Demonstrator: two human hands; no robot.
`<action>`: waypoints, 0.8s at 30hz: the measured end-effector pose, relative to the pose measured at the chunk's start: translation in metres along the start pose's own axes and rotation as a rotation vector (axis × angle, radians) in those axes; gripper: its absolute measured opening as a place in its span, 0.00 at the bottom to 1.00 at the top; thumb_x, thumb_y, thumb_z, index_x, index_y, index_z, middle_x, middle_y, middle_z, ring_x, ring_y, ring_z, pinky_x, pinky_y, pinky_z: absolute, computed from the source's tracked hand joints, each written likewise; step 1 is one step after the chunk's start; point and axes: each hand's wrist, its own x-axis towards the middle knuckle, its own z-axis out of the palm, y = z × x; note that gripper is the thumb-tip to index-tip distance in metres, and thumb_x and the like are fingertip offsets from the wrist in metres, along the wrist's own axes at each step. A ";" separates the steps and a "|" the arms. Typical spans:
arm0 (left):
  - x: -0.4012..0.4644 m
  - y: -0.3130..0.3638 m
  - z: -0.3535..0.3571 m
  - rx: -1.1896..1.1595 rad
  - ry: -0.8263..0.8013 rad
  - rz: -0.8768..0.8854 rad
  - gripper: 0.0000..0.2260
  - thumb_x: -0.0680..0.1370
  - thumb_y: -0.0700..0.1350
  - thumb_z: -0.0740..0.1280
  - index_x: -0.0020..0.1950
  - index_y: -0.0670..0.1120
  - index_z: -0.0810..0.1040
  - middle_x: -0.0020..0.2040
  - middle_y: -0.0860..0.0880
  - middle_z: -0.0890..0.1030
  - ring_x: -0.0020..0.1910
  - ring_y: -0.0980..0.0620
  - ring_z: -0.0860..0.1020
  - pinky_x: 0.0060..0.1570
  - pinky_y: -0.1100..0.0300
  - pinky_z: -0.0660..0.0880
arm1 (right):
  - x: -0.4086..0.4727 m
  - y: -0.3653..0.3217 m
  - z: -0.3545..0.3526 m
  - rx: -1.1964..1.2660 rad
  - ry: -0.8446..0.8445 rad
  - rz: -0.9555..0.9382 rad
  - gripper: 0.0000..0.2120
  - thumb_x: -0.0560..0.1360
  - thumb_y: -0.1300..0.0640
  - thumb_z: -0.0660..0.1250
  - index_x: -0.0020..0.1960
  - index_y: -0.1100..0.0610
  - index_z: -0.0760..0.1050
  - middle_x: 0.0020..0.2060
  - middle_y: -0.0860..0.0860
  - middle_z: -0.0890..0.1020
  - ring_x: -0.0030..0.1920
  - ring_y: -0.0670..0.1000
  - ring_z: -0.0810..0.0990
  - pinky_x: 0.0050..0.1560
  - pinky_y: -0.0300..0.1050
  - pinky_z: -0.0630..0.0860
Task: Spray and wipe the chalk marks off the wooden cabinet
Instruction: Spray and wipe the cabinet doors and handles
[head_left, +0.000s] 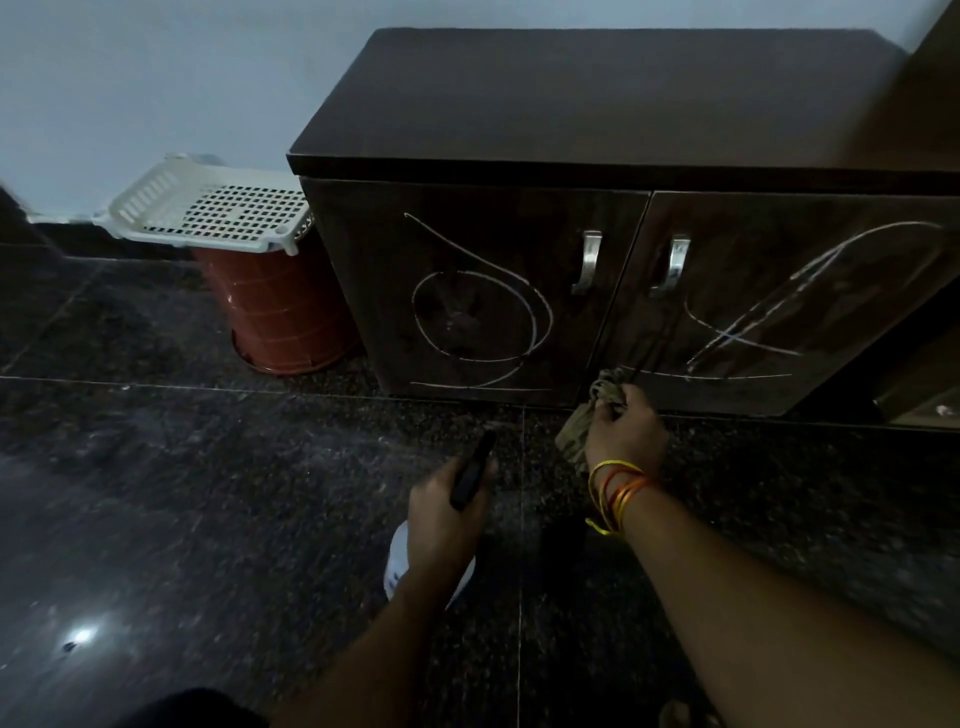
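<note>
Gripping cloth (597, 410) in curled right hand (626, 431), pressed at cabinet (519, 291) base by door seam. Left hand (441, 514) wrapped round spray bottle (470, 475). Chalk marks (483, 312) on both doors. White basket (213, 210) upturned on brown bin (280, 312); contents hidden.

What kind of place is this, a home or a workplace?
Probably a room in a home. A low wooden cabinet with chalk marks stands against a plain wall, on a polished dark stone floor, beside a white plastic basket resting on a red bin.
</note>
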 end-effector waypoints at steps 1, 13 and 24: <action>0.000 0.001 0.002 -0.008 -0.004 0.024 0.14 0.77 0.53 0.68 0.33 0.55 0.72 0.25 0.53 0.71 0.24 0.56 0.70 0.26 0.62 0.64 | 0.001 0.000 -0.001 0.002 0.003 0.004 0.14 0.77 0.60 0.64 0.62 0.58 0.75 0.57 0.60 0.80 0.58 0.61 0.77 0.58 0.51 0.74; 0.011 0.056 0.027 -0.283 0.055 0.089 0.11 0.78 0.52 0.67 0.42 0.46 0.79 0.30 0.44 0.74 0.28 0.48 0.72 0.29 0.53 0.67 | 0.044 -0.040 -0.030 0.312 0.360 0.082 0.16 0.74 0.62 0.65 0.61 0.61 0.74 0.58 0.64 0.74 0.57 0.63 0.74 0.57 0.44 0.64; 0.022 0.091 0.029 -0.359 0.117 0.090 0.09 0.76 0.56 0.66 0.40 0.52 0.78 0.28 0.45 0.72 0.28 0.43 0.72 0.30 0.46 0.70 | 0.086 -0.072 -0.062 0.485 0.544 0.085 0.20 0.75 0.60 0.63 0.66 0.61 0.67 0.63 0.62 0.67 0.60 0.62 0.72 0.58 0.43 0.64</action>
